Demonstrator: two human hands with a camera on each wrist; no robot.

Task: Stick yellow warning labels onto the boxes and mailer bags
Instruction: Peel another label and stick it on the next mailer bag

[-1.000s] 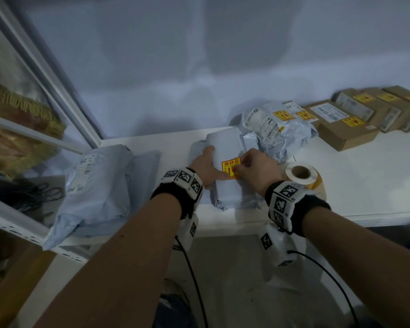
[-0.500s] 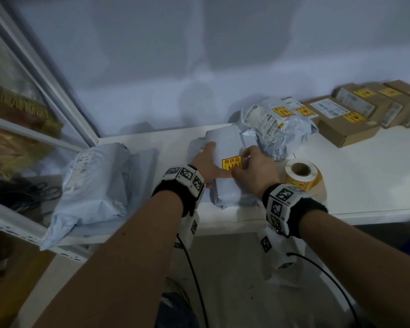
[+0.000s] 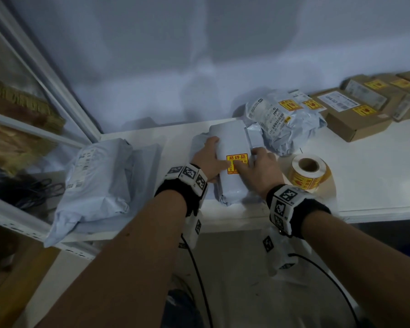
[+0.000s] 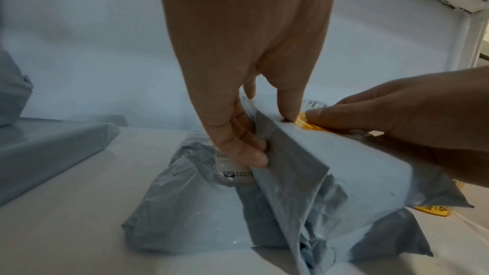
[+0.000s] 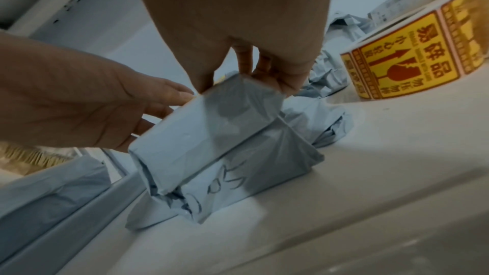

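Note:
A grey mailer bag (image 3: 232, 138) lies in the middle of the white shelf, on top of another crumpled grey bag (image 5: 251, 175). A yellow warning label (image 3: 237, 158) sits on its top face. My left hand (image 3: 217, 155) grips the bag's left side, fingers curled against it (image 4: 248, 154), thumb on top beside the label (image 4: 304, 123). My right hand (image 3: 249, 158) straddles the right edge, thumb on the label, fingers curled down the far side (image 5: 278, 81). The label roll (image 3: 308, 171) stands just right of my right hand.
Labelled mailer bags (image 3: 287, 124) and a row of labelled cardboard boxes (image 3: 355, 117) lie at the back right. Plain grey bags (image 3: 92, 181) are stacked at the left, beside the rack post (image 3: 45, 74). The shelf's front edge (image 3: 376, 209) runs under my wrists.
My right thumb has slid across the label toward its middle, uncovering more of it. My left thumb has moved onto the label's left edge. The bag has stayed in place.

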